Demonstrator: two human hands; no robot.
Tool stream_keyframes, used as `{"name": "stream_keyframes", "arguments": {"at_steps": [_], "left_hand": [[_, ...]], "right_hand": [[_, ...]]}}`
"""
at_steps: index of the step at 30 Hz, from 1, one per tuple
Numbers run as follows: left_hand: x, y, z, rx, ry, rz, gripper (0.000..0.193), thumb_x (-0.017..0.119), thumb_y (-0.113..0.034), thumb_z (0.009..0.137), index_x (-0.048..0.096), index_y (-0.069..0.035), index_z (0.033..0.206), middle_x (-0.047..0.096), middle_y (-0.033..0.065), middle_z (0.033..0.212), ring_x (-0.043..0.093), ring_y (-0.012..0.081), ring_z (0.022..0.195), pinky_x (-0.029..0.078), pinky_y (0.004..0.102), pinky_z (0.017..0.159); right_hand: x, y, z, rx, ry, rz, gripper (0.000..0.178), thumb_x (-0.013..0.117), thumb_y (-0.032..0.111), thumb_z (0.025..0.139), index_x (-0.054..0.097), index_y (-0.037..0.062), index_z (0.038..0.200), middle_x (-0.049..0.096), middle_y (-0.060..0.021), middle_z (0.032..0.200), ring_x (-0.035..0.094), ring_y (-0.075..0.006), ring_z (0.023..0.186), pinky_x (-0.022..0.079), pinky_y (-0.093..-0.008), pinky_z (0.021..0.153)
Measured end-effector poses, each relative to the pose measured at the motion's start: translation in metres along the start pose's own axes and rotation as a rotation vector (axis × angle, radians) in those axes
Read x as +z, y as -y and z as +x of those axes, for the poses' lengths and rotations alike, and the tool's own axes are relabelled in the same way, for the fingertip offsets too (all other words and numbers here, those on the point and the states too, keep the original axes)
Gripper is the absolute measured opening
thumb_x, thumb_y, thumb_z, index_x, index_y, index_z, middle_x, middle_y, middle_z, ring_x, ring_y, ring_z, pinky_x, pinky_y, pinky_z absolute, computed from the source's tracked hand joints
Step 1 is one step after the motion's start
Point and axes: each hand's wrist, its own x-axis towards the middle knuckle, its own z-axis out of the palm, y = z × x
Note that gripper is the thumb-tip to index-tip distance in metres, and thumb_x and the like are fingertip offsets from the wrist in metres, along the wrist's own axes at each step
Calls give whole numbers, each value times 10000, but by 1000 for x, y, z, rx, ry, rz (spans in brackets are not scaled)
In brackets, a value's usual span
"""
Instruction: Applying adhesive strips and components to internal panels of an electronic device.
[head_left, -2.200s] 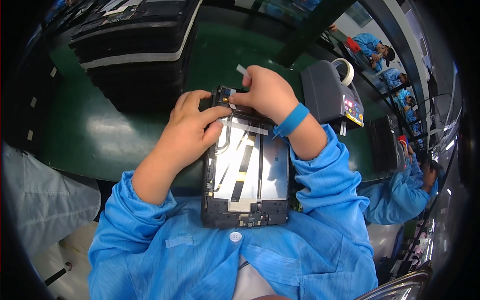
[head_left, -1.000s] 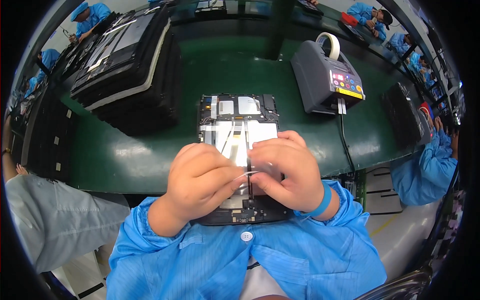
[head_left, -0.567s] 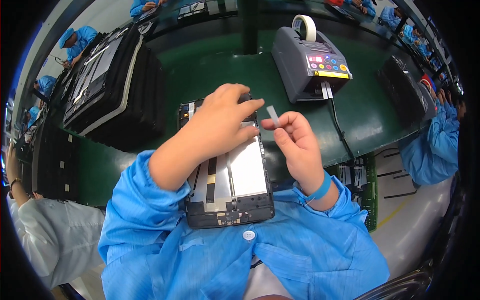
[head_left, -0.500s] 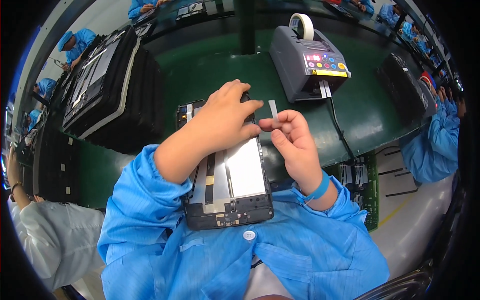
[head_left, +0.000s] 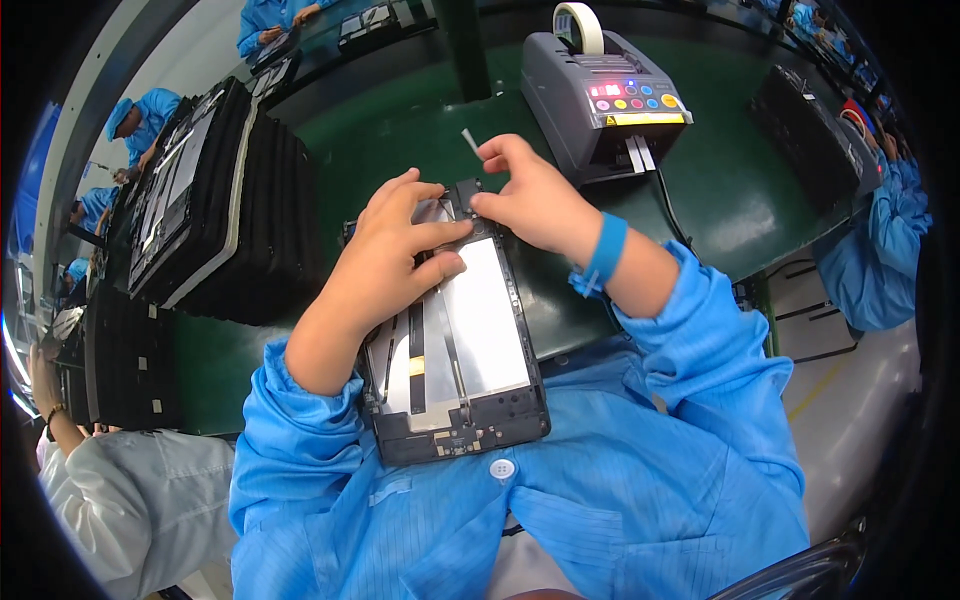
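Note:
An opened tablet (head_left: 478, 320), with bare silver inner parts and a black frame, leans against my front with its top end on the green bench. My left hand (head_left: 390, 245) lies across its upper left part, fingers spread and grasping nothing. At the top right corner of the tablet, the thumb of my right hand (head_left: 535, 195) touches the frame. A short pale strip of tape (head_left: 470, 143) sticks up from the curled fingers of that hand. A blue band circles my right wrist. My hands partly cover the tablet's upper end.
A grey tape dispenser (head_left: 600, 100) with a roll on top stands at the back right of the green bench (head_left: 700, 210). Black trays (head_left: 215, 200) are stacked at left, with a tablet on top. Another black stack (head_left: 812, 135) is at far right. Several people work around.
My right hand has moved up and left, carrying the tape strip past the tablet's top corner. My left hand has shifted slightly left and lower, uncovering more of the tablet's upper right.

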Motion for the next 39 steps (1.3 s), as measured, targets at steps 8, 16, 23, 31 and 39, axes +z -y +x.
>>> {"name": "stream_keyframes", "arguments": {"at_steps": [8,16,23,31,39], "left_hand": [[1,0,-3,43,-60,229,315,738,-270,715,720,-164,1012,551,130,1194,409,368,1263,357,473,986],[5,-1,-2,55,-102,315,301,718,-296,731,712,-163,1001,561,139,1180,435,368,1237,364,473,968],[8,6,-1,-72,-50,135,236,673,-247,782,710,-142,990,550,168,1206,419,392,1254,343,486,1009],[7,7,7,-150,-38,60,197,650,-238,807,734,-139,956,543,182,1236,380,399,1291,315,486,1031],[6,0,14,-219,-25,74,172,747,-235,748,746,-105,861,552,150,1250,327,382,1334,315,467,1044]], "right_hand": [[-2,-2,13,196,181,178,606,738,102,708,429,26,1224,514,-161,1123,572,-105,732,487,-244,676],[-32,18,21,-351,431,-246,115,665,117,796,603,42,857,580,-95,909,581,-209,714,471,-324,685],[-24,42,34,-224,666,-549,217,574,242,863,653,43,904,647,-128,807,620,-292,764,484,-387,692],[-23,41,41,-196,701,-631,257,551,245,859,673,24,905,664,-152,817,631,-309,750,496,-391,693],[-17,39,34,50,605,-436,265,703,232,763,595,-4,814,605,-131,690,592,-233,612,467,-346,552]]}}
